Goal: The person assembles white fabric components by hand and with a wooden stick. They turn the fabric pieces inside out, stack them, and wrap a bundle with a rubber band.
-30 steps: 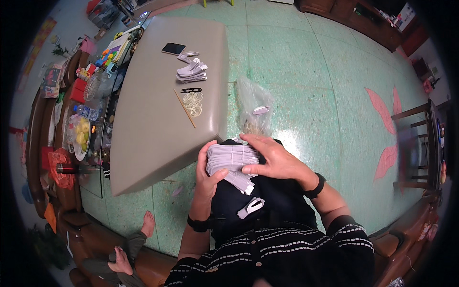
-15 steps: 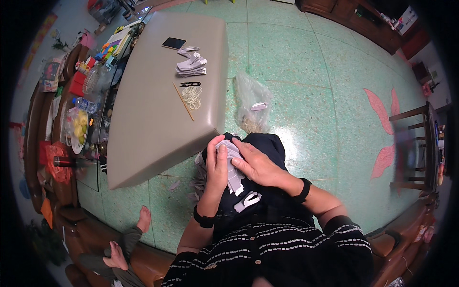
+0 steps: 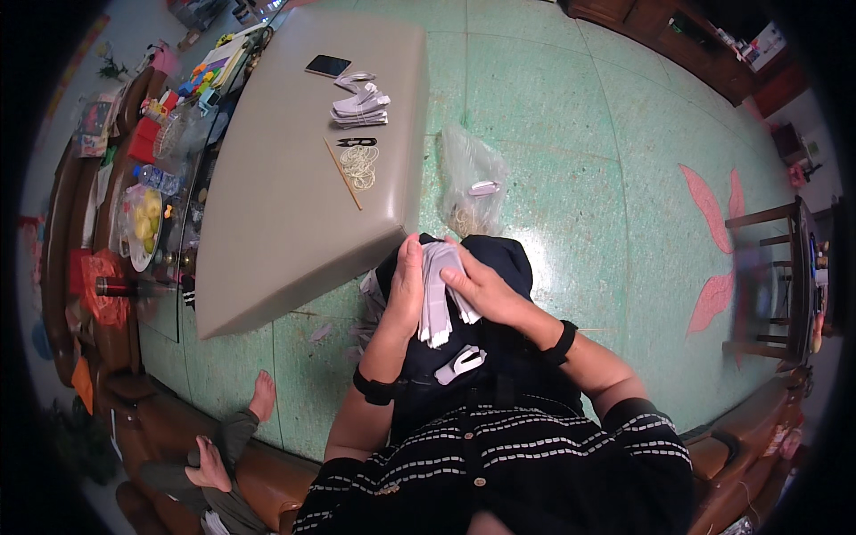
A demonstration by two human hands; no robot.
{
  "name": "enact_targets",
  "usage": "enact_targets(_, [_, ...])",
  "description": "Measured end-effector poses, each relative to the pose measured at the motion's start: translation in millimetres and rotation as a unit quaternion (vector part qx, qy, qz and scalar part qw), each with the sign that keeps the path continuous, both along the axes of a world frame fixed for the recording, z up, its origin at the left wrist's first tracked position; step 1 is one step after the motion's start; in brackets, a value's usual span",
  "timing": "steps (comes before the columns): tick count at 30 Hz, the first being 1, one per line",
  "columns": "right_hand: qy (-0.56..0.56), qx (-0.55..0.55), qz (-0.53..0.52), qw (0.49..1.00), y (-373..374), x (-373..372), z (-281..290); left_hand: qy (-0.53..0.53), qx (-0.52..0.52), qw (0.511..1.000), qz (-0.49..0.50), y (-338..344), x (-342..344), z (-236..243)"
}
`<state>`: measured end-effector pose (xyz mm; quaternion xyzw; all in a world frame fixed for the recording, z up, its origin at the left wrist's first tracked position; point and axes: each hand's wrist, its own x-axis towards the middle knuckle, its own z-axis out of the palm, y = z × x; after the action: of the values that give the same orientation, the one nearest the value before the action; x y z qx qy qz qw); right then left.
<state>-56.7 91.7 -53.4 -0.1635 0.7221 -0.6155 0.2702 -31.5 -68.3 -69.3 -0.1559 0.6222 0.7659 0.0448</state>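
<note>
My left hand (image 3: 403, 285) and my right hand (image 3: 483, 292) are closed round a thick bundle of pale lilac strips (image 3: 435, 308) with white ends, held upright above my dark-clad lap. The left fingers lie along its left side; my right thumb rests across the front. Below it, a loose folded lilac-and-white piece (image 3: 461, 365) lies on my lap. Beyond, the grey padded bench (image 3: 281, 169) carries another stack of lilac strips (image 3: 359, 110), a dark phone (image 3: 327, 64), black thread snips (image 3: 357, 143), a tangle of cream rubber bands (image 3: 358, 168) and a thin wooden stick (image 3: 342, 174).
A translucent plastic bag (image 3: 473, 174) lies on the green floor (image 3: 606, 241). Left stands a glass table (image 3: 160, 312) crowded with fruit, bottles and toys; right, a dark wooden chair (image 3: 762, 218). Another person's bare feet (image 3: 261, 397) and legs are at lower left, by a brown sofa.
Both hands have moved slightly up and closer together, and the bundle has turned from lying sideways to standing lengthwise between them. The whole view has shifted a little.
</note>
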Motion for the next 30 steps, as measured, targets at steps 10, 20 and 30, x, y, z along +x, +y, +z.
enact_targets(10, [0.042, -0.102, 0.018, 0.994, 13.9, 6.6, 27.1, 0.223, -0.164, 0.959, -0.053, -1.0, 16.7, 22.4])
enact_targets(20, [0.189, -0.098, -0.091, 0.973, 10.0, 24.8, 33.5, 0.250, -0.083, 0.964, -0.040, 8.6, 19.9, 29.2])
enact_targets(30, [0.195, -0.058, -0.046, 0.978, 10.2, 23.9, 36.8, 0.048, 0.186, 0.979, -0.067, 1.3, 19.1, 37.6])
